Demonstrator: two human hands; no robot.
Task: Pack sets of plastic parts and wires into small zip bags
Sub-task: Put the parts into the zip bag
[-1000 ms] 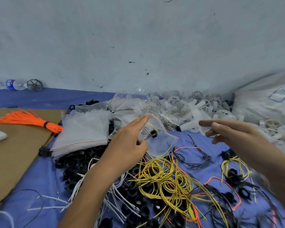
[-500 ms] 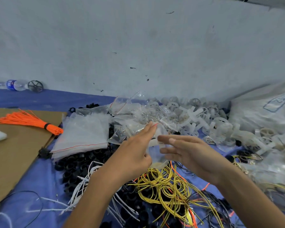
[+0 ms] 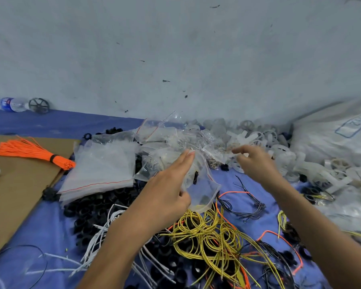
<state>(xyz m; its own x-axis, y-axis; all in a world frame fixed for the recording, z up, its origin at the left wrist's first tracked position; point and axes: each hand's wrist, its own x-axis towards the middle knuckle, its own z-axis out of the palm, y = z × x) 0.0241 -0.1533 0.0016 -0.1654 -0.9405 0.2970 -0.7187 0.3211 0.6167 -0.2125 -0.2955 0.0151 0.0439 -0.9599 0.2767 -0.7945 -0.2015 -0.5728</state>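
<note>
Head view. Left hand (image 3: 171, 184) is up over the middle of the blue cloth (image 3: 50, 226), holding a small zip bag (image 3: 202, 188) pinched between the thumb and straight fingers; the bag hangs mouth up with something dark and yellowish at its bottom. Right hand (image 3: 256, 163) reaches toward the far edge, fingers curled, tips at the heap of white plastic parts (image 3: 279, 147); cannot tell whether it grips anything. Behind both hands is a loose pile of clear bags (image 3: 171, 136). Left of the held bag is a flat stack of empty zip bags (image 3: 98, 170), lying partly on black plastic rings (image 3: 92, 207). Near edge: coiled yellow wires (image 3: 206, 236), white wires (image 3: 104, 230) to their left, black wires (image 3: 246, 207) under the right forearm. Left side: a cardboard sheet (image 3: 13, 195) carrying a tied orange wire bundle (image 3: 29, 151). Far left corner, against the wall: a water bottle (image 3: 10, 104) beside a black wheel (image 3: 39, 105). Right edge: a large white sack (image 3: 338, 138).
</note>
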